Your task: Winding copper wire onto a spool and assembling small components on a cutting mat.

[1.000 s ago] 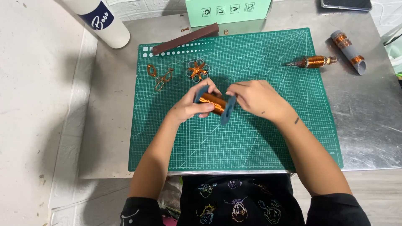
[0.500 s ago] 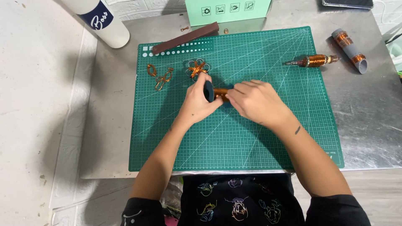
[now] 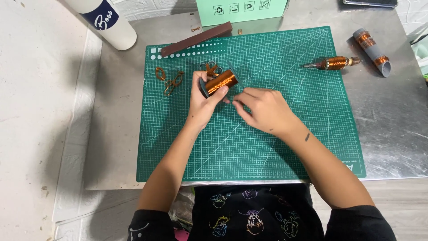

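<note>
We find the copper wire spool (image 3: pixel 219 82) above the upper middle of the green cutting mat (image 3: pixel 267 147), clamped in the left hand (image 3: pixel 203 100) fingers. The right hand (image 3: pixel 263 109), just right of the spool, has fingertips pinched together; any wire between them is too fine to see. We advise a steady spool and even tension.

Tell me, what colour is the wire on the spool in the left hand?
Shiny copper-orange, on the spool with dark grey ends; the head view shows it.
</note>
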